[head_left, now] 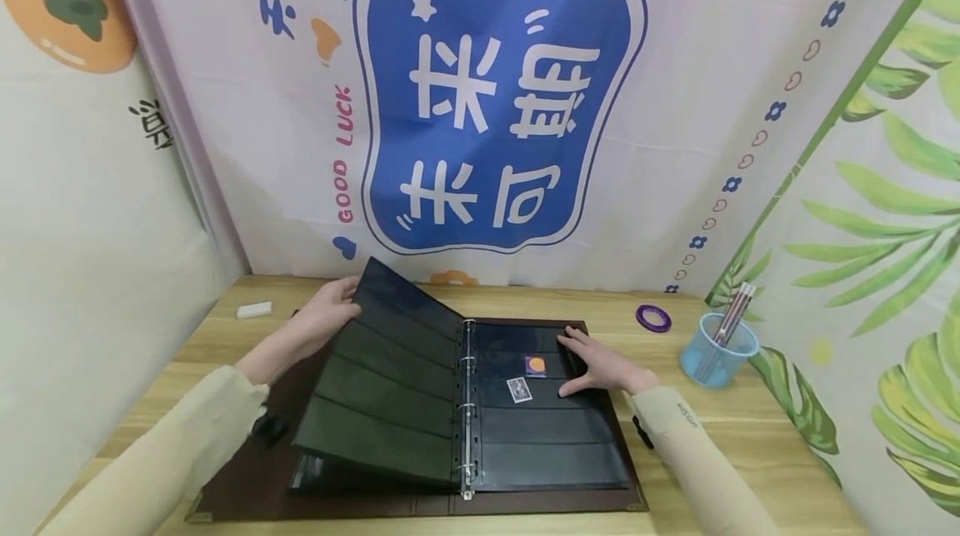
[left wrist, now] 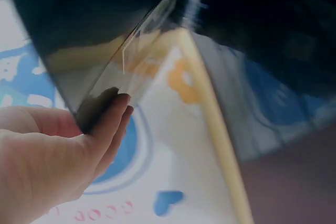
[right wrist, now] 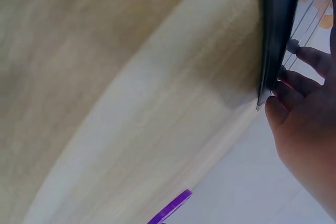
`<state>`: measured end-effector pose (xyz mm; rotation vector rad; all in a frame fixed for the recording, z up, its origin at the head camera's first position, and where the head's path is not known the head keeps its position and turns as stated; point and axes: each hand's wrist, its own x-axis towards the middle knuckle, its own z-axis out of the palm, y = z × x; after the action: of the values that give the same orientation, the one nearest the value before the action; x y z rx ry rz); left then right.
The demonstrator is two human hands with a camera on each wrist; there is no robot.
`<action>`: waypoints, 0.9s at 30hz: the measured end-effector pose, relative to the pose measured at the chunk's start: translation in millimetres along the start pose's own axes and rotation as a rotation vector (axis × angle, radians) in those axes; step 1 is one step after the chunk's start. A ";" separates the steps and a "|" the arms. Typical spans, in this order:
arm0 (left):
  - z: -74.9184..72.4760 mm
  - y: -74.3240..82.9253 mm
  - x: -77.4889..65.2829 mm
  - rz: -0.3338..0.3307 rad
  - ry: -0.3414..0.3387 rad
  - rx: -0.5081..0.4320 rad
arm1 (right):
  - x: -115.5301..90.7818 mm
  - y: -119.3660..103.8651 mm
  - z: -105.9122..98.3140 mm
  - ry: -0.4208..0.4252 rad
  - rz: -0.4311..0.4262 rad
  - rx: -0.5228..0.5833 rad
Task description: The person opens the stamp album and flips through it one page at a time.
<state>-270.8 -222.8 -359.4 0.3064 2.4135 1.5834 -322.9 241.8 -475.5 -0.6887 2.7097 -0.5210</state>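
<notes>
A stamp album (head_left: 247, 469) with a dark brown cover and metal rings (head_left: 468, 411) lies unfolded on the table. My left hand (head_left: 326, 319) pinches the outer edge of a raised black page (head_left: 390, 378) between thumb and fingers; the left wrist view shows that page (left wrist: 89, 51) between them. On the right-hand black page (head_left: 547, 428) lie an orange-and-purple stamp (head_left: 536, 365) and a grey, white-bordered stamp (head_left: 519, 389). My right hand (head_left: 603, 365) rests at that page's outer edge with spread fingers. In the right wrist view its fingertips (right wrist: 286, 95) touch the album's edge.
A purple tape roll (head_left: 653, 318) lies at the back right of the wooden table (head_left: 720, 436). Beside it a blue mesh cup (head_left: 718, 353) holds pencil-like sticks. At the back left is a small white block (head_left: 254, 310). Printed cloth (head_left: 300, 169) hangs behind.
</notes>
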 end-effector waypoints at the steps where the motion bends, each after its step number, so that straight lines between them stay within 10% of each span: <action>1: -1.2 -6.7 -0.9 -0.015 0.008 0.016 | -0.4 0.5 0.1 0.002 -0.002 0.005; 10: 3.5 -56.5 -7.0 -0.111 0.136 0.216 | -1.6 5.7 3.3 0.037 -0.022 -0.023; 27: 25.9 -113.3 -4.1 0.068 0.257 0.643 | 1.5 9.6 5.0 0.066 -0.038 -0.077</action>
<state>-263.9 -245.8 -473.1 0.3075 3.0957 0.8599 -326.1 247.6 -484.1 -0.7578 2.7963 -0.4581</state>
